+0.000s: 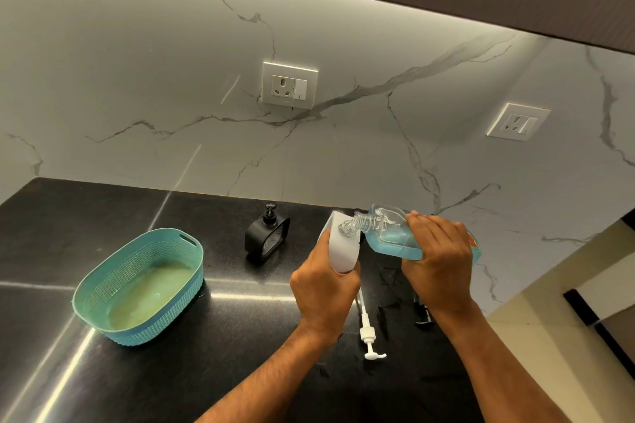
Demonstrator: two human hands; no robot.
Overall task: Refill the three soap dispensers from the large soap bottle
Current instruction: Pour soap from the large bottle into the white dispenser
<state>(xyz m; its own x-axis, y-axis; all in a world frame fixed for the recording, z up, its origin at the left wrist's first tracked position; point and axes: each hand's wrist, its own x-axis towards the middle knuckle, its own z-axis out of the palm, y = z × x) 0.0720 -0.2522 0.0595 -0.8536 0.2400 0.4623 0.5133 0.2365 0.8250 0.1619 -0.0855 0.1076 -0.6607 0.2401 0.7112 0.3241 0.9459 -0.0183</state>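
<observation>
My left hand (323,288) grips a white soap dispenser (340,247) with its pump removed, lifted above the black counter. My right hand (438,261) holds the large clear soap bottle (388,233), tipped on its side with blue liquid inside. The bottle's threaded neck rests at the white dispenser's open top. A black soap dispenser (266,235) with its pump on stands further back on the counter. The white pump (367,333) lies on the counter between my arms. A black pump part (423,314) lies partly hidden behind my right wrist.
A teal woven plastic basket (103,285) stands on the left of the black counter (240,336). The marble backsplash carries two wall sockets (289,85). Dark cabinets hang overhead. The counter ends at the right, past my right arm.
</observation>
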